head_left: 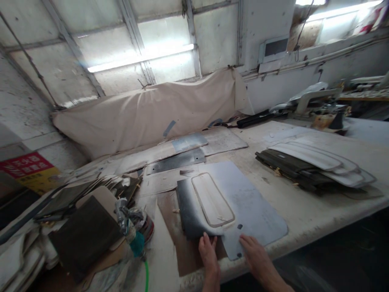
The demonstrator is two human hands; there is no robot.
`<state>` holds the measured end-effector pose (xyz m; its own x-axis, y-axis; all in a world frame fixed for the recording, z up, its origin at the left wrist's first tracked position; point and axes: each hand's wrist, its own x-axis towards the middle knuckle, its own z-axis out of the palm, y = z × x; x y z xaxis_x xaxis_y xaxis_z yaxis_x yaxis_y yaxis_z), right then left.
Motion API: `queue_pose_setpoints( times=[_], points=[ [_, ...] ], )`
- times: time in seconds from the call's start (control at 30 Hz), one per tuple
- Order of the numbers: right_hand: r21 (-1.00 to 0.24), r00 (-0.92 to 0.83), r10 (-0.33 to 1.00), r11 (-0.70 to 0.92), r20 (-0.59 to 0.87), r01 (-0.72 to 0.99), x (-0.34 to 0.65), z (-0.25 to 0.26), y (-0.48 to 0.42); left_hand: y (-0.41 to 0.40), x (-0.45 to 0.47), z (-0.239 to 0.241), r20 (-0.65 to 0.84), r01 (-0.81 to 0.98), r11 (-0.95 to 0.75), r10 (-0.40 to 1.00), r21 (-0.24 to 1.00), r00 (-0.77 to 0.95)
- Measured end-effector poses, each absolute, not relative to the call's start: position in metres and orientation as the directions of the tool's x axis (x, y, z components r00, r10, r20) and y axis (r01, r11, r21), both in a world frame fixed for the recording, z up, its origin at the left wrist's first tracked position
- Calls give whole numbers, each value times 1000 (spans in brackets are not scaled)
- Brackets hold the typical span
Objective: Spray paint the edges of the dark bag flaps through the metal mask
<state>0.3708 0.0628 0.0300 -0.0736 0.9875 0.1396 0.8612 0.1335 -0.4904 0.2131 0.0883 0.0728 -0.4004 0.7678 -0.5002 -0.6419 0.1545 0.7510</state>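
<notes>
Both hands (231, 253) on grey sheet's (255, 207) near edge.

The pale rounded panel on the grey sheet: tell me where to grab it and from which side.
Grip the pale panel at its near rounded end, coming from the table's front edge. It lies flat on the grey sheet, long axis running away, so that end sits closest to the left hand and right hand. Being thin and flat, it probably needs a fingertip slid under the rim first.

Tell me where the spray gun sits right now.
In the head view the spray gun lies at the lower left of the table, left of the left hand and the grey sheet.
</notes>
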Motion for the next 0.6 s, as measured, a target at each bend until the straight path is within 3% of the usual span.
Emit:
queue_pose_setpoints(
  times=[0.23,0.5,0.6],
  points=[
    [-444,-176,981,195,82,875,381,32,69,100,210,110,-431,-709,97,848,698,-308],
    [-518,-141,989,140,39,844,386,28,81,139,168,182,-425,-775,6,839,632,-340],
    [-611,-52,994,101,98,786,365,42,97,147,160,192,-477,-791,76,832,607,-285]
  ],
)
